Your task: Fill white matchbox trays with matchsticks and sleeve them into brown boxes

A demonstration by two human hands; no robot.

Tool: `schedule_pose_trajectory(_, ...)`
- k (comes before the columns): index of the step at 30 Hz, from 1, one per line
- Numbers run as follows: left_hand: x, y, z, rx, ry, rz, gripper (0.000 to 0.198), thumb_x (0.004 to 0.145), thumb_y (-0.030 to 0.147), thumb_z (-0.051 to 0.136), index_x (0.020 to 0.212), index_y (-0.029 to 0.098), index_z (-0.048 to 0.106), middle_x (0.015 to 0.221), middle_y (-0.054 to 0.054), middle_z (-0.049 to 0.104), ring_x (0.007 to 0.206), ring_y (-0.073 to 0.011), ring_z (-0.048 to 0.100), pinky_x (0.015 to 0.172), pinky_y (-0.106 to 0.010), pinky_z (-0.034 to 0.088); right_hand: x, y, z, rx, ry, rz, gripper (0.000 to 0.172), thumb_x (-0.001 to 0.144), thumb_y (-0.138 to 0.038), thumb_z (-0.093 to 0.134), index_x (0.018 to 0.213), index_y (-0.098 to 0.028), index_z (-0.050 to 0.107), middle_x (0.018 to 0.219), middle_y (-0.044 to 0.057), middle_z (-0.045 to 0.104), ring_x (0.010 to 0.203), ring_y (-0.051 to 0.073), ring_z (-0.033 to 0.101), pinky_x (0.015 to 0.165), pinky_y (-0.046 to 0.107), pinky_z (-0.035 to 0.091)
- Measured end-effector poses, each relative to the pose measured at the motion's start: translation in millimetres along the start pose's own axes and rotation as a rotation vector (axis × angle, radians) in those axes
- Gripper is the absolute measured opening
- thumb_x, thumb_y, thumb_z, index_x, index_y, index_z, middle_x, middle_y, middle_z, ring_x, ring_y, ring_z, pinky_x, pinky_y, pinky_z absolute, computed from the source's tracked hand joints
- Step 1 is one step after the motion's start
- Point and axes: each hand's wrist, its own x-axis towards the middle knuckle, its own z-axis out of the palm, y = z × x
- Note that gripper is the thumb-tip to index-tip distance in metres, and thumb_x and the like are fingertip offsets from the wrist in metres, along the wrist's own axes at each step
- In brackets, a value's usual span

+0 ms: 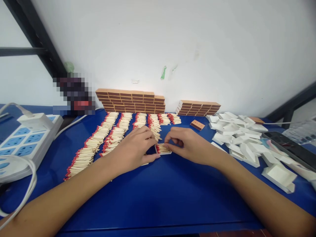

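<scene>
A small white matchbox tray (164,153) lies on the blue table, filled with red-headed matches (162,148) whose heads point left. My left hand (138,144) grips the tray's left end, thumb at the near corner and fingers behind. At the right end, my right hand (186,143) has its fingers curled, thumb and index finger closed at the tray's edge and the match ends. Its fingertips partly hide that end. Long rows of loose matches (92,141) spread beside and behind my left hand. A closed brown matchbox (197,125) lies beyond my right hand.
Stacked matchboxes (130,100) line the wall, with a lower stack (198,108) to the right. White empty trays (237,135) are heaped on the right, near a dark phone (291,149). A white power strip (27,144) with cables sits at the left.
</scene>
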Motion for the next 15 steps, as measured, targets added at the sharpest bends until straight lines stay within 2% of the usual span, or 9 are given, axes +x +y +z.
schedule_pose_trajectory(6,-0.7,-0.7,0.9,0.0,0.001,-0.008,0.021,0.096,0.037,0.074,0.105,0.018,0.072,0.104,-0.007,0.07,0.106,-0.0251,0.061,0.098,-0.042,0.052,0.9,1.1,1.7,-0.026,-0.011,0.009,0.018,0.101,-0.033,0.067,0.087,-0.02,0.069,0.08,0.001,0.058,0.07,0.014,0.052,0.065,0.028,0.038)
schedule_pose_trajectory(12,-0.7,-0.6,1.3,-0.013,-0.011,-0.019,0.02,0.097,0.036,0.074,0.104,0.018,0.071,0.107,-0.007,0.07,0.108,-0.0249,0.061,0.098,-0.042,0.052,1.4,-1.1,6.3,0.015,0.024,-0.035,0.009,0.1,-0.029,0.068,0.097,-0.021,0.072,0.082,0.001,0.058,0.07,0.014,0.052,0.064,0.028,0.04)
schedule_pose_trajectory(15,-0.2,-0.7,1.4,-0.003,-0.015,-0.016,0.022,0.097,0.037,0.072,0.108,0.018,0.072,0.107,-0.007,0.07,0.109,-0.0253,0.061,0.099,-0.042,0.052,0.7,-3.1,6.9,0.045,0.015,-0.055,0.012,0.102,-0.027,0.064,0.103,-0.023,0.075,0.087,0.002,0.06,0.071,0.014,0.054,0.064,0.028,0.04)
